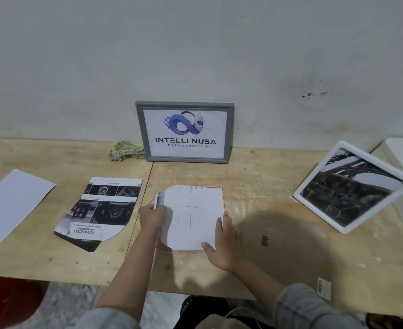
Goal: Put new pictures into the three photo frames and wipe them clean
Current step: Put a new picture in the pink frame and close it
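Right hand (222,243) flat on near right corner of white sheet (191,217), pressing, not clenched; left hand (152,217) pinching sheet's left edge

Sheet lies face down over pink frame (222,193) at table (267,186) centre; likely light, floppy, creases easily, so hold by edges

Left: car printout (100,207), blank paper (13,200)

Right: white frame (352,186), tilted, probably rigid, glazing fragile

Far: grey frame (185,131) upright against wall, cloth (127,151) beside it

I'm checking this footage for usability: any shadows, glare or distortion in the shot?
Head view: a round dark shadow falls on the table right of the hands; the white frame at the right edge looks stretched by the wide lens; the grey frame shows no glare and its print reads sharply.
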